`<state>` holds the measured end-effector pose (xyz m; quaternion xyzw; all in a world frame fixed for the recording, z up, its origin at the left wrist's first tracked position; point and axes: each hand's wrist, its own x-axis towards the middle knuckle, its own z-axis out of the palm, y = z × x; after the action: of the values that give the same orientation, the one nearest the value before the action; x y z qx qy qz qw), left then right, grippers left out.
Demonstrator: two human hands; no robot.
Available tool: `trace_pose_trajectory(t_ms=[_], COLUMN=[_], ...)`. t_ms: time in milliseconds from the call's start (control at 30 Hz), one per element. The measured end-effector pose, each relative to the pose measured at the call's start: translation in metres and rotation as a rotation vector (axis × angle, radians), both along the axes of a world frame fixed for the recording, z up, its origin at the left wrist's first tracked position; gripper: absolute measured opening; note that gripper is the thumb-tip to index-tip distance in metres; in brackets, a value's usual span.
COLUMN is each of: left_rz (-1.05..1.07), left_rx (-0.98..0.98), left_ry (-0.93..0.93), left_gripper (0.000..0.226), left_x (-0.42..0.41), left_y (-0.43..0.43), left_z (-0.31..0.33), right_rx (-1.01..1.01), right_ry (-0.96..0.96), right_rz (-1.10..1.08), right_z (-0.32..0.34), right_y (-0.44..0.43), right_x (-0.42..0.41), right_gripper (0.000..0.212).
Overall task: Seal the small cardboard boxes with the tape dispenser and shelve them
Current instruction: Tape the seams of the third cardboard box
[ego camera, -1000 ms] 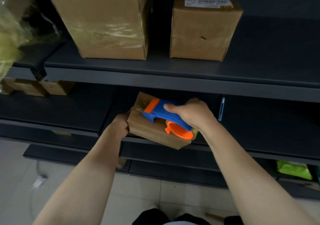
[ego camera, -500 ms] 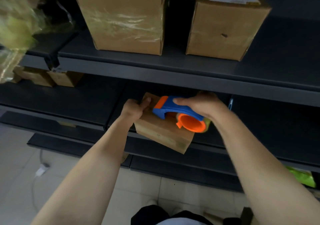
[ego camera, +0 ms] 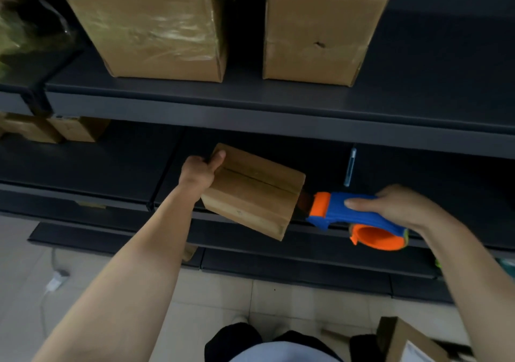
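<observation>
My left hand (ego camera: 199,173) grips the left end of a small cardboard box (ego camera: 252,191), thumb on its top, and holds it tilted in front of the middle shelf. The flap seam runs along the box top. My right hand (ego camera: 395,205) grips the blue and orange tape dispenser (ego camera: 354,216). Its orange front end sits at the box's right edge, with a dark strip between them.
Two large cardboard boxes (ego camera: 156,21) (ego camera: 320,29) stand on the upper shelf (ego camera: 250,110). Smaller boxes (ego camera: 53,128) sit at the left of the middle shelf. An open box (ego camera: 409,342) lies on the tiled floor at the lower right. More dark shelves lie below.
The dispenser has travelled from the top of the box to the right, past the box's right edge. The camera has moved closer and the box now shows its whole top.
</observation>
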<state>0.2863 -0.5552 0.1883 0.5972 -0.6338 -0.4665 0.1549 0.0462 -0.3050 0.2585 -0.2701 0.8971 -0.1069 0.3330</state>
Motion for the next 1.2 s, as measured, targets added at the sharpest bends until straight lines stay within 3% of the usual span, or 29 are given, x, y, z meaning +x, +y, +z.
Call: trace_pose_trajectory(t_ms=[200, 367, 567, 633, 800, 867, 933, 1000, 1100, 1133, 1200], left_rz=[0.008, 0.013, 0.039, 0.040, 0.046, 0.040, 0.039, 0.034, 0.020, 0.016, 0.020], left_rx=[0.001, -0.010, 0.001, -0.002, -0.017, -0.026, -0.041, -0.055, -0.055, -0.053, -0.040], left_ry=[0.004, 0.010, 0.019, 0.012, 0.009, -0.010, -0.024, -0.039, -0.069, -0.073, -0.061], left_gripper=[0.059, 0.054, 0.056, 0.055, 0.051, 0.048, 0.046, 0.048, 0.056, 0.057, 0.062], left_x=[0.000, -0.003, -0.003, -0.004, -0.006, -0.006, -0.006, -0.007, -0.008, -0.008, -0.005], left_y=[0.001, 0.004, 0.007, 0.009, 0.013, 0.014, 0.014, 0.014, 0.015, 0.015, 0.016], left_z=[-0.002, -0.001, -0.001, 0.001, 0.003, 0.004, 0.004, 0.005, 0.007, 0.008, 0.006], right_rx=[0.038, 0.103, -0.157, -0.144, 0.039, 0.107, 0.046, -0.203, -0.432, -0.449, -0.519], right_ry=[0.150, 0.534, 0.600, 0.634, 0.506, 0.516, 0.553, 0.408, -0.211, -0.340, -0.425], right_rz=[0.123, 0.259, -0.225, -0.335, -0.388, -0.355, -0.360, -0.396, -0.440, -0.459, -0.539], right_z=[-0.001, -0.005, -0.055, -0.076, -0.114, -0.111, -0.095, -0.071, -0.048, -0.048, -0.053], right_y=[-0.022, -0.029, 0.000, 0.005, 0.005, -0.001, -0.012, -0.031, -0.073, -0.084, -0.098], right_x=[0.020, 0.059, 0.039, 0.014, -0.015, -0.014, -0.002, 0.027, 0.081, 0.095, 0.110], right_gripper=[0.060, 0.047, 0.057, 0.052, 0.046, 0.054, 0.065, 0.078, 0.103, 0.104, 0.093])
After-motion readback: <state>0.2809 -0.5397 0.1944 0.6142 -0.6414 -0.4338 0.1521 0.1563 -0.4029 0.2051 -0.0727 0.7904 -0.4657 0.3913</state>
